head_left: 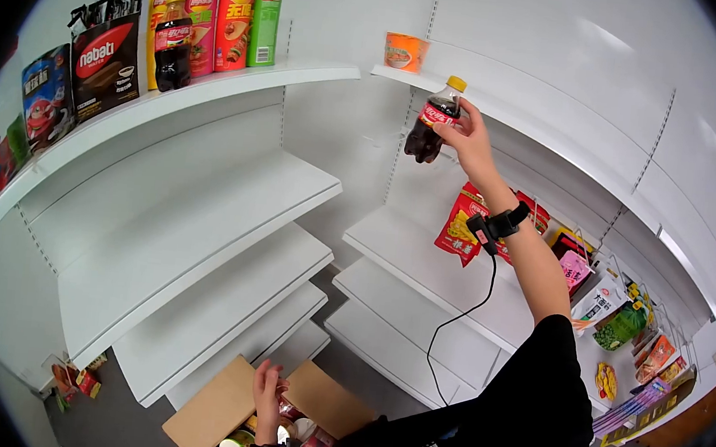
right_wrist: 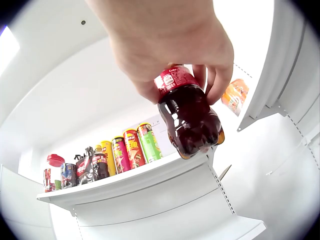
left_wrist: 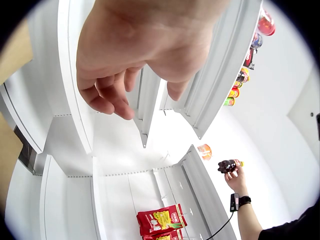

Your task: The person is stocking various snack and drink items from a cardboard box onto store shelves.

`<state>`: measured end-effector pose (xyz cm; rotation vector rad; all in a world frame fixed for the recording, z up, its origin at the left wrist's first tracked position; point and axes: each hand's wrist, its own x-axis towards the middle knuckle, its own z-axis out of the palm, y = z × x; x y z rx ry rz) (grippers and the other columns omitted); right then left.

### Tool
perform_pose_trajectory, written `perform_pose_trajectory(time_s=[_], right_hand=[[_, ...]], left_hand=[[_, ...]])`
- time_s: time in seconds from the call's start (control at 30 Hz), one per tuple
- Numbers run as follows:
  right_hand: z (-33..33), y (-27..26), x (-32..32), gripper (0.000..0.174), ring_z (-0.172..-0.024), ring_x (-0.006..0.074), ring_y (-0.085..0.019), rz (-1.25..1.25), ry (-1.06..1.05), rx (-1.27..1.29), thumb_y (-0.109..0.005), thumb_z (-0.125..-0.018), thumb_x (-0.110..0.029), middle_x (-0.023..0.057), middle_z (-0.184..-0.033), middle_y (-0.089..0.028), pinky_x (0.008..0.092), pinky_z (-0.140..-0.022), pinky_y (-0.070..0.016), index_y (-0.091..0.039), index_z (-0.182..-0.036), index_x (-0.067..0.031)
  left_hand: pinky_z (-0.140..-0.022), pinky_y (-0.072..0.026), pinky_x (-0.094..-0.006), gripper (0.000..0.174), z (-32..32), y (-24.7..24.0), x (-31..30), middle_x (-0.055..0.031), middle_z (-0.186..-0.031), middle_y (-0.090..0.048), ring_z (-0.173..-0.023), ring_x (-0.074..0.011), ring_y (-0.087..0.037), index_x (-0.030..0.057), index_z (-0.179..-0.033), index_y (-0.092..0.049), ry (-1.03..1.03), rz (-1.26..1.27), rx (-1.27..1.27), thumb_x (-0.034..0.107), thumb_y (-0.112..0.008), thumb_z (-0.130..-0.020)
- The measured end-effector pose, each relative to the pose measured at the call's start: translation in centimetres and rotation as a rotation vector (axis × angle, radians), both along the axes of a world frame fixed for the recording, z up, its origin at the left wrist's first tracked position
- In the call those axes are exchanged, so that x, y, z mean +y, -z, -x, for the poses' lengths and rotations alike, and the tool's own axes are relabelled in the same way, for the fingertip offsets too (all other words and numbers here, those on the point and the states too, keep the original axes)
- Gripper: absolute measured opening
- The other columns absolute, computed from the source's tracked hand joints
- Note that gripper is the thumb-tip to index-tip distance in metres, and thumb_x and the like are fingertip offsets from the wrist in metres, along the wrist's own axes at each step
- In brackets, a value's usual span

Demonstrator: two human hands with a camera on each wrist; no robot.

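Note:
My right hand (head_left: pixel 474 148) grips a small cola bottle (head_left: pixel 424 141) with a yellow cap and red label, raised in front of the upper right shelf. In the right wrist view, the dark base of the bottle (right_wrist: pixel 192 122) hangs below the curled fingers and tilts slightly. Close by on that shelf stands an orange noodle cup (head_left: pixel 404 53). Low down, my left hand (head_left: pixel 268 391) hovers over an open cardboard box (head_left: pixel 216 404) packed with groceries. Its fingers hang loosely curled with nothing in them, as the left wrist view shows of the hand (left_wrist: pixel 145 45).
On the upper left shelf (head_left: pixel 216 81) stand chip tubes (head_left: pixel 235 22), another cola bottle (head_left: pixel 172 55) and a black Nabati bag (head_left: pixel 106 66). Red snack bags (head_left: pixel 463 225) and other packets lie on the right middle shelf. A black cable (head_left: pixel 430 351) trails from the right wrist.

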<state>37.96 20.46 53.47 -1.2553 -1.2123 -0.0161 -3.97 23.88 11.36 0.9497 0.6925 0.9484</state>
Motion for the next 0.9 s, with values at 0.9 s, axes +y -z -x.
perform_pose_trajectory(time_s=[0.9], right_hand=[[9.6,-10.0,15.2,0.079,-0.100,0.0247,-0.061,-0.030,-0.319,-0.129,-0.075,-0.077,-0.023,0.0204,-0.120,-0.051,0.0330,-0.082,-0.0537,-0.031,-0.138,0.0021]], left_hand=[[-0.069,-0.0483,-0.0272,0.048,2.6,0.8,-0.5,-0.0119,-0.112,-0.060,-0.075,-0.0144,-0.059,0.0029,-0.130,-0.045,-0.194,0.076,0.016,0.029,-0.059,-0.092]])
